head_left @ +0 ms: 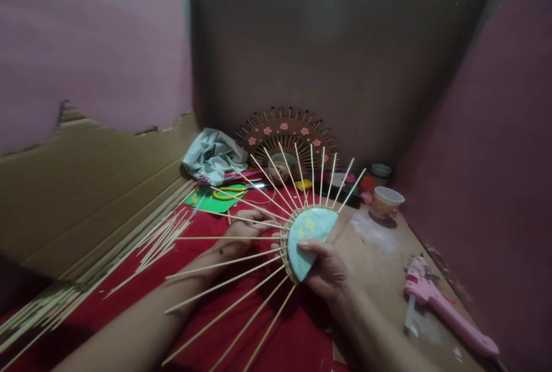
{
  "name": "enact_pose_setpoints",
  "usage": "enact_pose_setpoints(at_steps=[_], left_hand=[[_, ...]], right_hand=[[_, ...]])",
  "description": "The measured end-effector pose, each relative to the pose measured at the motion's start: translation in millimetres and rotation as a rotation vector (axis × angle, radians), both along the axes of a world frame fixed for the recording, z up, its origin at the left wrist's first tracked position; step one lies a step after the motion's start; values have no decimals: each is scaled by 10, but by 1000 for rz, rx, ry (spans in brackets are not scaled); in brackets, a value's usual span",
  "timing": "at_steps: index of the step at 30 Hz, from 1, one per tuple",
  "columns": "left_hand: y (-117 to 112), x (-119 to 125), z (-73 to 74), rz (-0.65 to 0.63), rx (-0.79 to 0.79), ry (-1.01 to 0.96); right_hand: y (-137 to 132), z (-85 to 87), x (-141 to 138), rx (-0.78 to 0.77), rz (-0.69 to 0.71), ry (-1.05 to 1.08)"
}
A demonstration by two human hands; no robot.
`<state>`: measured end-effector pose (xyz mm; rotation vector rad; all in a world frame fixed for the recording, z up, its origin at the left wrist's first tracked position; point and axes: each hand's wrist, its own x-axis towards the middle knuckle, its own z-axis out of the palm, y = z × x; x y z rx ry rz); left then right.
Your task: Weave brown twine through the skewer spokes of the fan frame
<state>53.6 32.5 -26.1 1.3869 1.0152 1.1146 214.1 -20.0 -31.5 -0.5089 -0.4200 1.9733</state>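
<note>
My right hand [326, 271] grips a half-round, pale blue piece [308, 234] with a yellow pattern, thumb on its face and fingers behind. Thin wooden sticks [235, 237] fan out from its curved edge, and a band of woven twine [284, 240] runs between them along that edge. Behind the sticks on the left is my left hand [252, 223], its fingers closed close to the woven band. A thin strand of twine loops toward this hand; the sticks partly hide the fingertips.
A finished-looking flowered fan [284, 126] stands at the back by a twine ball [281, 168]. Yellow-handled scissors [228, 192] lie on a green sheet [207, 202]. Loose sticks [159, 240] lie left. At right are a cup [386, 202] and a pink glue gun [448, 309].
</note>
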Motion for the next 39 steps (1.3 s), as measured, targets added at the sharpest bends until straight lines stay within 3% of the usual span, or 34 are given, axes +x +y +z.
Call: enact_pose_setpoints(at_steps=[6,14,21,25,27,30,33,39], left_hand=[[-52,34,92,38,94,56],[176,-157,-49,57,329,219],[364,-513,157,68,415,318],[391,-768,274,175,382,350],[353,-899,335,192,374,379],[240,-1026,429,321,335,333],[149,-1038,508,410,289,207],[269,-1003,562,391,234,197]], right_hand=[[-18,-47,10,34,8,-12],[2,-71,38,29,-13,-5],[32,-89,77,-3,-16,16],[29,-73,91,-8,-22,21],[33,-63,94,-10,-22,32],[47,-67,98,0,-26,57],[60,-87,98,-4,-14,51],[28,-90,92,30,29,48]])
